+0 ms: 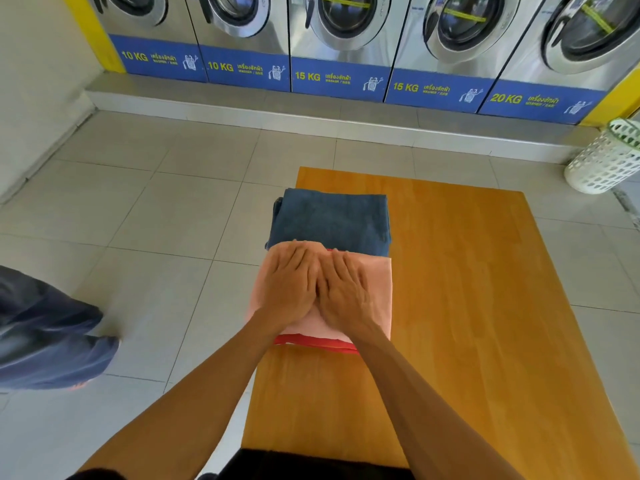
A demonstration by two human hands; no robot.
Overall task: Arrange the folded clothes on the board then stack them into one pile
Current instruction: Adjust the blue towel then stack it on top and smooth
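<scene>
A folded peach cloth (375,289) lies on the left side of the wooden board (467,289), on top of a folded red cloth (311,341) whose edge shows at the near side. Just beyond them sits a folded dark blue cloth (330,220), touching the peach one. My left hand (292,282) and my right hand (344,289) rest flat, side by side, palms down on the peach cloth, fingers together and pointing away. Neither hand grips anything.
A row of front-loading washing machines (339,46) lines the far wall on a low step. A white laundry basket (609,161) stands at the right. Another person's leg in dark trousers (45,334) is on the tiled floor at the left.
</scene>
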